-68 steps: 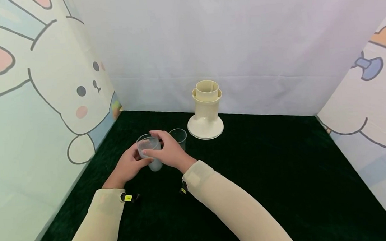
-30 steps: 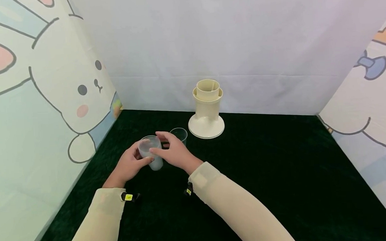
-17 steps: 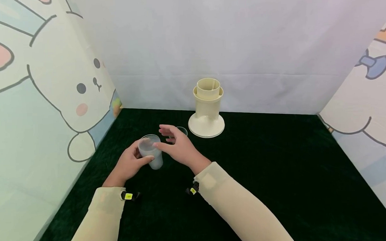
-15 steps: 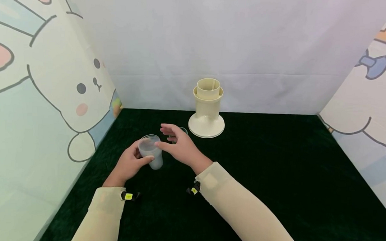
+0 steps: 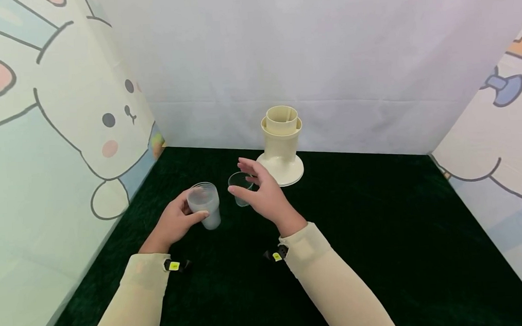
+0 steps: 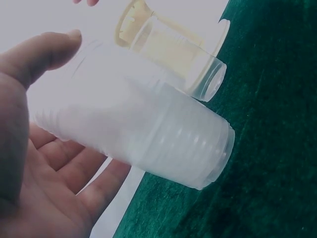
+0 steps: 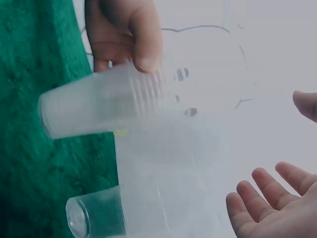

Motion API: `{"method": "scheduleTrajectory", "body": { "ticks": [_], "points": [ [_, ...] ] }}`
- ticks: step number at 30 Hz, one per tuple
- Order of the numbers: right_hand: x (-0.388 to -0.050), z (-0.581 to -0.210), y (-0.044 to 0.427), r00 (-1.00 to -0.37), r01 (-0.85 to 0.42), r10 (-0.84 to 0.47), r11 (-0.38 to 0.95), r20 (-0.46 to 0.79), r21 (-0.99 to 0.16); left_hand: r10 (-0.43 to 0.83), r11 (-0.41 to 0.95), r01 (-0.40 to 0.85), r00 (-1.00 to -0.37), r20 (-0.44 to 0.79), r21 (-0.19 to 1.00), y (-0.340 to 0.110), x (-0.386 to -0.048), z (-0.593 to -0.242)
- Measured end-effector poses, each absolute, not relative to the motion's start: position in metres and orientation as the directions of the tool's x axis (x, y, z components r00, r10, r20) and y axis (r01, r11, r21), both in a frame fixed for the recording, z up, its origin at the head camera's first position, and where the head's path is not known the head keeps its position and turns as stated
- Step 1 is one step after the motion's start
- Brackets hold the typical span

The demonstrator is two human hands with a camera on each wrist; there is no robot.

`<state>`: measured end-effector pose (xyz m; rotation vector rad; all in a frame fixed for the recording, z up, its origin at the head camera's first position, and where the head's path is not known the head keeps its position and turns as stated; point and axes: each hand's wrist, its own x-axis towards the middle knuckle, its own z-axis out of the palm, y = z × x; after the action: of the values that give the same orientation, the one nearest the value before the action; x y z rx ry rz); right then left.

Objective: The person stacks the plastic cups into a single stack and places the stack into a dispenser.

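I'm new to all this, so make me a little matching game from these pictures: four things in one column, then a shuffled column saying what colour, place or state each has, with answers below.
Things
1. stack of cups
2. single clear cup
3. cream stand
4. tabletop cloth

Colour, place or state
A. dark green
B. stands near the far edge, by the white backdrop
C. gripped by the left hand
D. close to the open right hand, but not gripped

Right pairs
1-C, 2-D, 3-B, 4-A
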<state>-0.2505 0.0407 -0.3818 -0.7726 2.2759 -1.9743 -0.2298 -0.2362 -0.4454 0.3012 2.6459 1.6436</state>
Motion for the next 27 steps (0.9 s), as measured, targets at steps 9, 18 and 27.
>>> {"method": "scheduleTrajectory", "body": {
  "ticks": [9,18,27],
  "points": [
    [-0.259,-0.401,0.048,-0.900,-0.353,-0.301,0.081,0.315,-0.932,0.177,0.434,0.168,-0.979,0.099,0.885,-0.238,-0.231,-0.445],
    [-0.268,-0.427,0.048,-0.934,-0.263,-0.272,0.092,0.230,-0.960,0.174,0.430,0.153,-0.981,0.085,0.890,-0.239,-0.229,-0.446],
    [-0.281,-0.446,0.042,-0.950,-0.210,-0.258,0.114,0.175,-0.971,0.174,0.431,0.149,-0.982,0.079,0.890,-0.237,-0.229,-0.445]
  ]
}}
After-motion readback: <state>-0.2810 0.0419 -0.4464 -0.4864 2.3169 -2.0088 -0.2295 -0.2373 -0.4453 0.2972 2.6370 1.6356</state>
